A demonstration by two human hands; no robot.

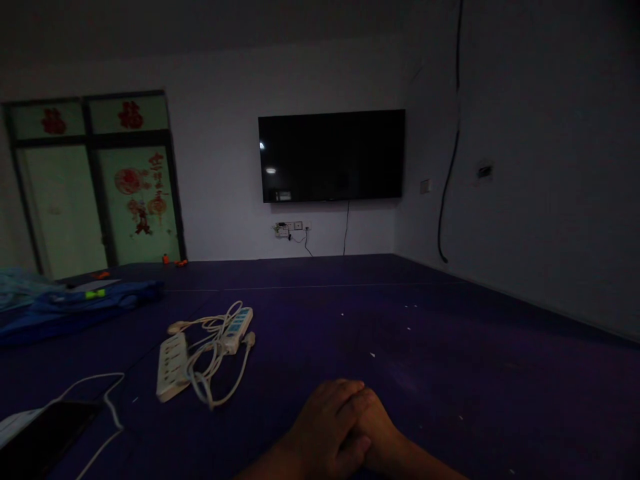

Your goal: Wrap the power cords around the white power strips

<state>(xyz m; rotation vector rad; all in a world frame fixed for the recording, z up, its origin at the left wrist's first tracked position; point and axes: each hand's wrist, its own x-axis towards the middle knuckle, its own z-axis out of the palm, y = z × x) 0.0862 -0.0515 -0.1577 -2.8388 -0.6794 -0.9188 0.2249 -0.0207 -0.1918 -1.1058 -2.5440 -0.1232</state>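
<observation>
My left hand and my right hand are clasped together at the bottom middle, over the purple surface. The left hand's fingers wrap across the right hand, whose own fingers are mostly hidden underneath. No object shows between them. To their left lie two power strips, a white one and a white-and-blue one. A tangled white cord with plugs lies over and between them. Neither hand touches the strips or the cord.
At lower left lies a dark flat device beside a white cable. Blue cloth is bunched farther back. Small white scraps dot the surface. A dark television hangs on the far wall; a black cable dangles at right.
</observation>
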